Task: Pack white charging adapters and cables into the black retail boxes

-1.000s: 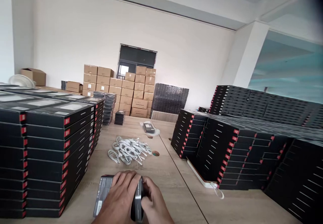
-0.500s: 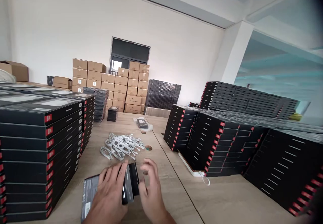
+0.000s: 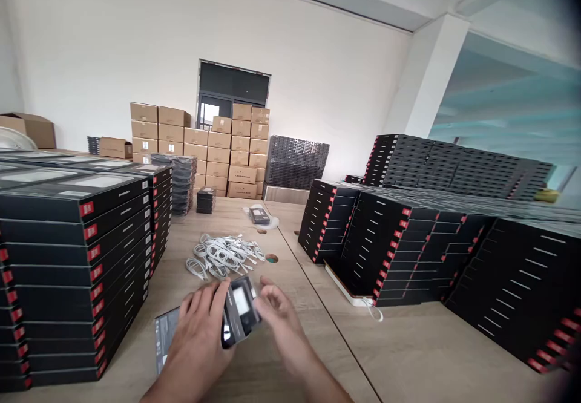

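My left hand (image 3: 200,333) is wrapped over a small black box (image 3: 236,324) and holds it tilted above the table. A white panel shows on the box's right part. At that right edge my right hand (image 3: 282,324) pinches the box between thumb and fingers; the fingertips are partly hidden behind it. Beneath my left hand lies a flat dark box with printed text (image 3: 163,339), mostly covered by the hand. Beyond the hands is a pile of coiled white cables (image 3: 224,255) on the wooden table (image 3: 299,354).
Tall stacks of black boxes with red labels stand at left (image 3: 49,270) and right (image 3: 390,245). A white tray (image 3: 342,285) sticks out under the right stack. A bagged small box (image 3: 259,215) lies farther back. Brown cartons (image 3: 218,155) are piled by the wall.
The small box has turned so that its white panel faces me. My right hand, apart from the box before, has closed in on its right edge. The view has shifted slightly.
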Available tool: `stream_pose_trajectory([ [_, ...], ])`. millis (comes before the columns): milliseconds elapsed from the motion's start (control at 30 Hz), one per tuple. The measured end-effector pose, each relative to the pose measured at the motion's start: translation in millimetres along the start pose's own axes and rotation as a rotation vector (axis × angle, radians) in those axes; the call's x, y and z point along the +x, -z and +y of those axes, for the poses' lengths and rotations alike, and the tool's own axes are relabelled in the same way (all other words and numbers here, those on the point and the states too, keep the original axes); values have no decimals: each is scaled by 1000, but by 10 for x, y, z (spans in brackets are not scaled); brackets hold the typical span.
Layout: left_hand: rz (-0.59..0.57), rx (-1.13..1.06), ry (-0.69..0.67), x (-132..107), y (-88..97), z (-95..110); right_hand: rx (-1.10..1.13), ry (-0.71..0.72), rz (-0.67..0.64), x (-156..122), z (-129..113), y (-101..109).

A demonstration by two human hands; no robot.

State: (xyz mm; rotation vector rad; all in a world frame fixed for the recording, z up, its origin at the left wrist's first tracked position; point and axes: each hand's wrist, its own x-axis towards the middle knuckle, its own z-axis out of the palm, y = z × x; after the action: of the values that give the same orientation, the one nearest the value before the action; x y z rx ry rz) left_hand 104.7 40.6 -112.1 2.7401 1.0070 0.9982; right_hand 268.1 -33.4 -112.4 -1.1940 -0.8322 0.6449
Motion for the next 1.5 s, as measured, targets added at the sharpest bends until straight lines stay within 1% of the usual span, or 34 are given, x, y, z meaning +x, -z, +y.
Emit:
stream_pose_trajectory([
  [67, -94, 28, 76, 8, 63, -35, 165, -103, 102, 94, -25, 136],
  [100, -157, 53, 117, 9, 95, -63, 198, -145, 149, 146, -18, 213],
  [167, -301, 122, 227, 11, 148, -140, 171, -217, 219, 237, 25, 361],
  [200, -365, 158, 291, 14, 166, -186, 138, -247, 233, 269, 56, 422],
  [267, -447, 216, 405, 25, 179, -277, 75, -303, 199, 292, 119, 492],
  [300, -452, 229, 437, 32, 175, -313, 46, -330, 160, 283, 145, 498],
  [333, -432, 227, 444, 39, 166, -339, 8, -352, 113, 265, 164, 488],
  [367, -394, 204, 418, 43, 152, -352, -46, -359, 61, 240, 174, 465],
  [433, -301, 85, 302, 39, 116, -336, -168, -331, -27, 199, 170, 402],
  [500, -246, -101, 140, 16, 85, -270, -370, -191, -62, 206, 147, 338],
  [533, -251, -197, 54, 0, 76, -225, -488, -97, -64, 240, 136, 308],
  [600, -307, -349, -108, -31, 70, -133, -688, 64, -64, 378, 130, 240],
  [633, -338, -399, -167, -42, 72, -92, -763, 115, -74, 478, 140, 197],
  [667, -360, -432, -205, -50, 76, -59, -807, 134, -88, 593, 160, 148],
  [733, -371, -456, -222, -53, 82, -19, -849, 125, -108, 847, 226, 31],
  [867, -344, -438, -199, -36, 71, -7, -940, 63, -90, 1275, 381, -194],
  [933, -313, -431, -182, -23, 57, -18, -954, 38, -90, 1387, 414, -266],
  [1000, -233, -435, -125, -4, 43, -46, -941, 48, -91, 1422, 385, -298],
  [1067, -100, -477, -6, 27, 40, -97, -903, 96, -85, 1382, 283, -285],
  [1167, 128, -643, 280, 93, 72, -200, -817, 199, -100, 1163, 29, -200],
  [1200, 160, -729, 381, 113, 92, -227, -785, 228, -119, 1046, -61, -166],
  [1233, 149, -830, 472, 130, 112, -243, -746, 250, -144, 910, -140, -134],
  [1267, 89, -948, 546, 142, 130, -245, -691, 262, -176, 763, -202, -108],
  [1300, -16, -1078, 594, 147, 144, -230, -594, 256, -209, 609, -243, -89],
  [1333, -145, -1209, 616, 145, 152, -198, -488, 228, -223, 458, -260, -77],
  [1367, -269, -1328, 623, 138, 152, -152, -377, 184, -203, 317, -254, -73],
  [1400, -364, -1430, 626, 126, 146, -97, -255, 137, -149, 193, -231, -75],
  [1433, -423, -1513, 630, 111, 134, -39, -132, 91, -70, 91, -195, -82],
  [1467, -444, -1576, 635, 96, 118, 17, -13, 50, 7, 12, -156, -91],
  [1500, -438, -1623, 639, 82, 99, 66, 92, 21, 66, -43, -118, -102],
])
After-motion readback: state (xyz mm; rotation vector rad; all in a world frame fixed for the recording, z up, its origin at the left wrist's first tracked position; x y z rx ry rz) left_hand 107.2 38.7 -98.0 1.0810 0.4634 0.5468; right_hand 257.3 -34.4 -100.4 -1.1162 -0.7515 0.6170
